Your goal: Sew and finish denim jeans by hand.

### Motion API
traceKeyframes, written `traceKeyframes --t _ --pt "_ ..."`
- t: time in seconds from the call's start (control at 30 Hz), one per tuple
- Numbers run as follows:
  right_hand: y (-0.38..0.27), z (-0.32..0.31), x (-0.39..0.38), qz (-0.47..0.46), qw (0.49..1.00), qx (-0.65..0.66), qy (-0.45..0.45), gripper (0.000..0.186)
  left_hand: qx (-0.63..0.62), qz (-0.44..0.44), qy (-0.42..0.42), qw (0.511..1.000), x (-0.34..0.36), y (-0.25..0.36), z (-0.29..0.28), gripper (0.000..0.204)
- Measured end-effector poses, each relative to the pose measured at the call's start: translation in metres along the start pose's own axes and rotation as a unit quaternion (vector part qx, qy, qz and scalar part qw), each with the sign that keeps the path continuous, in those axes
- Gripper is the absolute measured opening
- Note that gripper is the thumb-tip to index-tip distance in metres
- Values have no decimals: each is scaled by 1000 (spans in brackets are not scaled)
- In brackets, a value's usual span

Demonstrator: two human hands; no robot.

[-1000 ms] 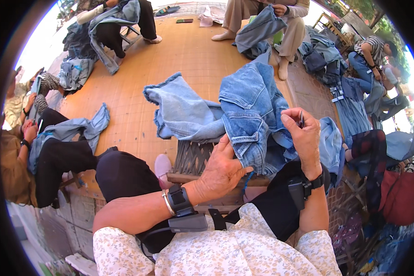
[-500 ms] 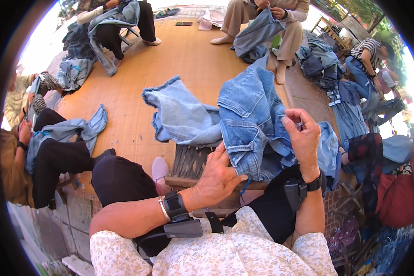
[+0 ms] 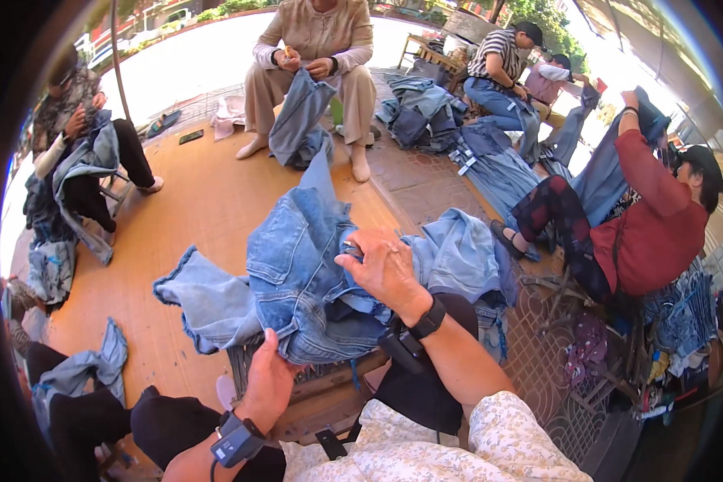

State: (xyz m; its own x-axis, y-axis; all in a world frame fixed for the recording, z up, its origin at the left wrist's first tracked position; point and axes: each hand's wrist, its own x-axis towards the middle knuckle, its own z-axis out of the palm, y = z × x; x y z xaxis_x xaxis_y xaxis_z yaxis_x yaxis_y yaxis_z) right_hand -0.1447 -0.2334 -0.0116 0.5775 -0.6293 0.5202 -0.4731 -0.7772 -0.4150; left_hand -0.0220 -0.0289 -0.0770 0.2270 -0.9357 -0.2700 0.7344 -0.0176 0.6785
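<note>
A pair of blue jeans (image 3: 277, 249) lies bunched across a low stand before my knees, pocket side up, one lighter, frayed leg (image 3: 209, 301) spread to the left. My left hand (image 3: 269, 384) grips the near edge of the jeans, thumb upright beside the cloth and fingers partly hidden beneath it. Above the right part of the garment, my right hand (image 3: 387, 271) is closed with thumb and fingers pinched together. A small shiny bit shows at its fingers, too small to name. Lighter denim (image 3: 462, 253) is heaped just right of the jeans.
Ahead, a seated person (image 3: 313, 48) handles denim on the orange board (image 3: 185, 201). On the right, a person in red (image 3: 647, 217) lifts jeans. Denim piles (image 3: 426, 112) lie at the back; a dark phone (image 3: 191, 136) rests on the board. Other people sit at the left.
The view has swung to the right, bringing the person in red into sight. My right hand has come down over the jeans; my left hand has turned thumb-up at their near edge.
</note>
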Motion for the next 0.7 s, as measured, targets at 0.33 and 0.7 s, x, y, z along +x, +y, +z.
traceKeyframes --t 0.33,0.7 --pt "0 4 12 102 983 139 -59 21 -65 103 -24 992 44 46 -6 19" --pt "8 -72 42 162 773 595 148 10 -18 340 -71 937 40 146 -13 27"
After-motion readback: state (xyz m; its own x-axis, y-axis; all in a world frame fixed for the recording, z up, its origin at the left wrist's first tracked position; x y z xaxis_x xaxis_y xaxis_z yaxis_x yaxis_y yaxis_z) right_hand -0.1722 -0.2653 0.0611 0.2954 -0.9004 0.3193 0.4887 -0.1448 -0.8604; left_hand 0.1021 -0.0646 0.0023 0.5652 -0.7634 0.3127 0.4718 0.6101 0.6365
